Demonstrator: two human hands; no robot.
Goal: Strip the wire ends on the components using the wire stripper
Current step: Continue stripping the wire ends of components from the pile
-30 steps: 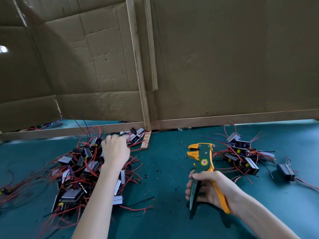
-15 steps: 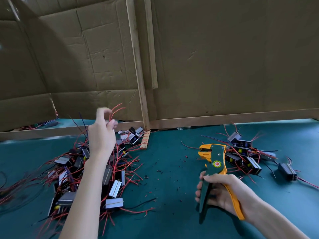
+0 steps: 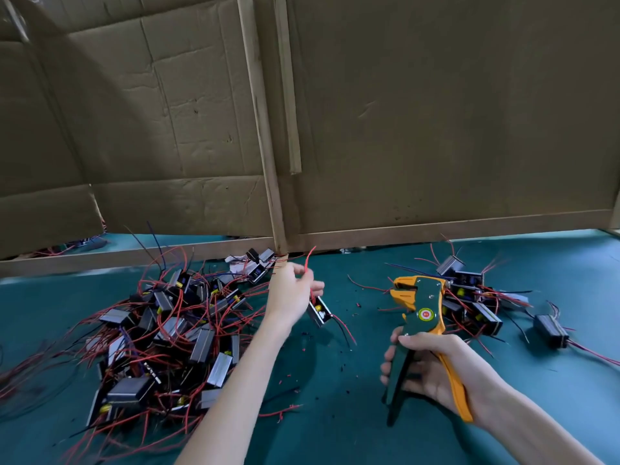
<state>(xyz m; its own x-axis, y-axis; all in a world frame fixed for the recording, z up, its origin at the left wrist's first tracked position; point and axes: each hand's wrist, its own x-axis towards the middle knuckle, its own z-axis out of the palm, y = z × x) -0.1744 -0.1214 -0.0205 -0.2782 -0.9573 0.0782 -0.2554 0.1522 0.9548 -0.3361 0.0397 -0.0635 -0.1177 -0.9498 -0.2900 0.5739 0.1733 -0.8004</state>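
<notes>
Holding up one component (image 3: 319,313) by its red wire (image 3: 308,260), with one wire stripper (image 3: 421,317) upright to its right.
Pinching that wire between thumb and fingertips of the left hand (image 3: 288,293), arm reaching far over the green bench (image 3: 335,431), component hanging tilted just below the hand, mid-bench. Gripping both stripper handles in the right hand (image 3: 426,367), near right, fingers curled round them, orange head up and facing left. Two heaps of wired components: a large tangle (image 3: 161,330) left, too many to count, and a smaller cluster (image 3: 469,303) far right behind the stripper; one lone component (image 3: 552,330) further right. Cardboard wall (image 3: 436,112) along the far side.
</notes>
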